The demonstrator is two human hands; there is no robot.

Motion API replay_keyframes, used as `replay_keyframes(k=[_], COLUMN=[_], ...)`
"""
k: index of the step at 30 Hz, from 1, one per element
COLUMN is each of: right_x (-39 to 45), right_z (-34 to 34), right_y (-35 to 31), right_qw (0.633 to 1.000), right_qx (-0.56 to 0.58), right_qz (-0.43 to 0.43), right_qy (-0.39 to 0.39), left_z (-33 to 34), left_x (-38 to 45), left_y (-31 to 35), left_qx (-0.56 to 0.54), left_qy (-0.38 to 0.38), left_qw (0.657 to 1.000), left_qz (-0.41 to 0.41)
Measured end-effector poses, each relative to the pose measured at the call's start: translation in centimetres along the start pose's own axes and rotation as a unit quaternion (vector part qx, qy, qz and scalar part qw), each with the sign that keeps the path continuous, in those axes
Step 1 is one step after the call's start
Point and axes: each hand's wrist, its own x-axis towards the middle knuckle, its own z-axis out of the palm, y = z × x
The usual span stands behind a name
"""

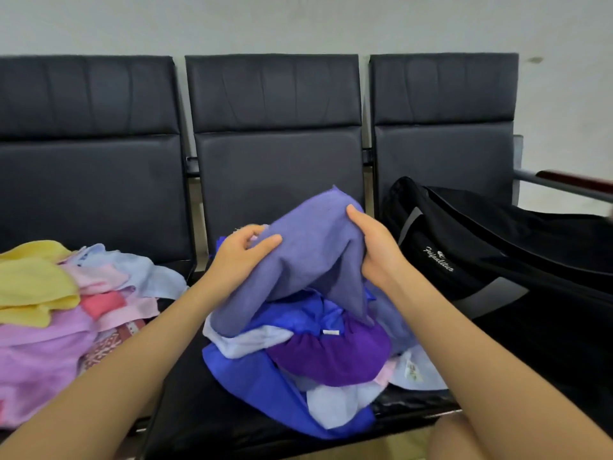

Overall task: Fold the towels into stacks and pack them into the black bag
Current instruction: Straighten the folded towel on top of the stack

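2 hands hold 1 towel (308, 254) above the middle seat (275, 167). Left hand (238, 254) pinches its left edge, thumb on top, fingers curled beneath. Right hand (371, 247) grips the right side, fingers wrapped behind the cloth and out of view, thumb on the near face. Towel is raised clear at the top; its lower hem drapes onto the blue pile (298, 360) below.

Step, as judged: picking out 1 towel to fold. To do it well: slide both grips out to 2 adjacent corners, lift until the hem clears the pile, shake flat, then bring corner to corner. Lifting higher first should stop the hem dragging neighbours off the seat. Fold on a bare patch of seat rather than on the heap.

Materials: towel is dusty purple-blue, matte, thin, limp; it tents between the hands and creases softly. Blue pile mixes royal blue, deep purple and pale blue cloths, unfolded, 1 with a small white tag. Pastel pile (49, 310) on the left seat: yellow, pink, lilac, pale blue, also loose. Seats are black, smooth, faintly glossy padding.

Bag (497, 260) lies on the right seat, just beside the blue pile: black fabric, grey stripes, white script. Whether it is unzipped, I cannot tell. No folded stack visible yet.
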Motion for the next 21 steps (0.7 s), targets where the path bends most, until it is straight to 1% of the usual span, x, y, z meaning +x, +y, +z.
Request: replay_keyframes(k=[1,3,4,5,6,8,9,11,13,14,15,17,18,19,21], right_x=[-0.4,-1.0,-1.5,-1.9,-2.2,-2.8,-3.1,-3.7,-4.2,-4.4,-4.5,-4.8,-4.8,-4.7,-4.5], right_z=[0.0,0.0,0.0,-0.1,-0.1,0.0,0.0,0.3,0.9,1.3,1.7,2.2,2.4,2.5,2.3], right_y=[-0.4,-0.9,-1.1,-1.2,-1.4,-1.8,-1.9,-2.2,-2.5,-2.7,-2.9,-3.5,-3.8,-4.0,-4.2], right_qw=[1.000,0.999,0.998,0.996,0.993,0.988,0.986,0.985,0.987,0.989,0.991,0.995,0.996,0.997,0.997], right_qx=[0.002,-0.026,-0.042,-0.053,-0.065,-0.085,-0.096,-0.116,-0.114,-0.107,-0.098,-0.074,-0.064,-0.057,-0.049], right_qz=[-0.010,-0.021,-0.022,-0.022,-0.021,-0.019,-0.026,-0.042,-0.048,-0.042,-0.030,0.002,0.019,0.030,0.045], right_qy=[0.006,0.034,0.050,0.071,0.095,0.128,0.132,0.119,0.104,0.095,0.086,0.063,0.054,0.047,0.045], left_z=[-0.3,-1.1,-1.4,-1.7,-2.0,-2.7,-3.0,-3.3,-3.5,-3.5,-3.5,-3.9,-4.2,-4.5,-4.9], left_x=[-0.6,-1.7,-2.3,-2.8,-3.3,-4.0,-4.0,-4.0,-3.7,-3.6,-3.3,-2.9,-2.6,-2.3,-1.6], left_y=[-0.5,-1.6,-2.0,-2.3,-2.2,-2.0,-1.9,-1.0,0.5,1.5,2.5,4.3,5.1,5.5,5.7], left_qx=[0.016,0.083,0.101,0.095,0.059,-0.045,-0.089,-0.167,-0.226,-0.249,-0.280,-0.356,-0.377,-0.373,-0.304], left_qy=[-0.054,-0.149,-0.175,-0.187,-0.191,-0.158,-0.120,-0.040,0.029,0.051,0.058,0.044,0.037,0.042,0.047], left_qw=[0.998,0.980,0.972,0.970,0.970,0.975,0.977,0.974,0.963,0.955,0.945,0.920,0.912,0.913,0.939], left_qz=[-0.036,-0.100,-0.118,-0.127,-0.136,-0.146,-0.149,-0.148,-0.146,-0.153,-0.159,-0.158,-0.158,-0.158,-0.155])
